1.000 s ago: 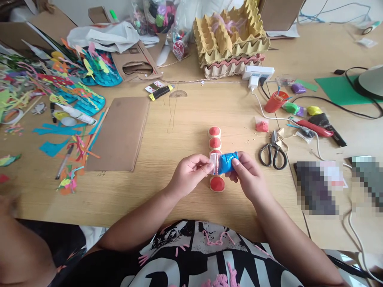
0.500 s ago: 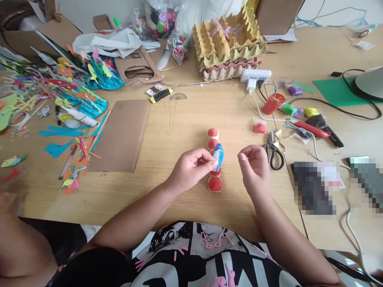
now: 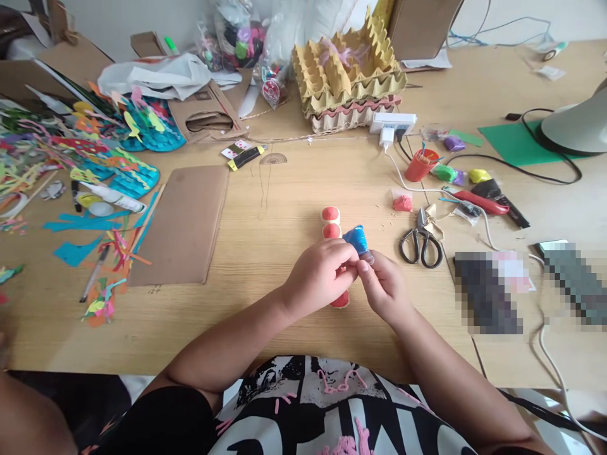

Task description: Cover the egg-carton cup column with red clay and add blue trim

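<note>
Between my two hands is a small clear packet of blue clay, held above the table. My left hand is closed, pinching the packet's edge from the left. From the right, the thumb and fingers of my right hand grip its clear plastic end. Beneath my left hand lies a strip of egg-carton cups filled with red; its middle is hidden by the hand. Black-handled scissors lie to the right of my right hand.
A brown cardboard sheet lies left, beside colourful paper scraps. Stacked egg trays stand at the back near a white power strip. A red cup of sticks, a red clay packet and a white cable are on the right.
My right hand has moved left and now grips the packet together with my left hand. The blue packet has turned and shifted slightly right. The whole view has shifted a little.
</note>
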Demonstrator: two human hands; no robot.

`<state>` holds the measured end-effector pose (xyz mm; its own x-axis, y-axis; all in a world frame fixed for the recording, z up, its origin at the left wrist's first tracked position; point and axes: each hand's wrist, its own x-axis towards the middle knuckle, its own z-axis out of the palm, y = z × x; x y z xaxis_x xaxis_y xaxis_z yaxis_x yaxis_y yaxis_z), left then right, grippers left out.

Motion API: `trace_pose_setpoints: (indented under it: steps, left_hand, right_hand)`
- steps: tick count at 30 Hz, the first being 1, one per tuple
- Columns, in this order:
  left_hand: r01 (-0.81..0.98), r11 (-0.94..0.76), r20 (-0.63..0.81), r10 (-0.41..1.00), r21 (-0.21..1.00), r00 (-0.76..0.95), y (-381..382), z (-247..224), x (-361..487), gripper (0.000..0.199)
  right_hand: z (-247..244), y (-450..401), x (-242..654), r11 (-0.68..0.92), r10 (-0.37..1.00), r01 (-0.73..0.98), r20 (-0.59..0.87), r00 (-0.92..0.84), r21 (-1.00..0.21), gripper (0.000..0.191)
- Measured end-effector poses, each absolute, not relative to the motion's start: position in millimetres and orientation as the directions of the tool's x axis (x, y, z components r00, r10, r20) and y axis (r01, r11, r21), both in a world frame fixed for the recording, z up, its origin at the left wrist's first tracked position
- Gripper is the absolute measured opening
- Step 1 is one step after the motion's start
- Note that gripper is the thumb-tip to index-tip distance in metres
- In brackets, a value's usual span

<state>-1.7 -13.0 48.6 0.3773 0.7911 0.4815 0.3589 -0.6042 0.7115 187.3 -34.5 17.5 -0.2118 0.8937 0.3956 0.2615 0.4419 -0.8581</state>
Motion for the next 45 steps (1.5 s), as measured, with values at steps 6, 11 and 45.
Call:
trace_pose_setpoints:
  steps: [6, 11, 45]
  left_hand:
    - [0.171, -0.264, 0.169, 0.887, 0.949, 0.430, -7, 49, -8, 0.023]
    - [0.044, 0.012, -0.033, 0.863, 0.999, 0.504, 2, 51, -15, 0.034]
    - [0.373, -0.607, 0.487, 0.791, 0.702, 0.370, 1, 43, -13, 0.027]
  right_hand:
    - [23, -30, 192, 0.333, 0.921, 0.215, 0.268, -0.281, -0.918, 0.055]
    - [30, -27, 196, 0.167, 0.930, 0.142, 0.108, -0.352, -0.976, 0.064]
    - [24, -31, 196, 0.576, 0.776, 0.526, 0.620, -0.113, -0.626, 0.016]
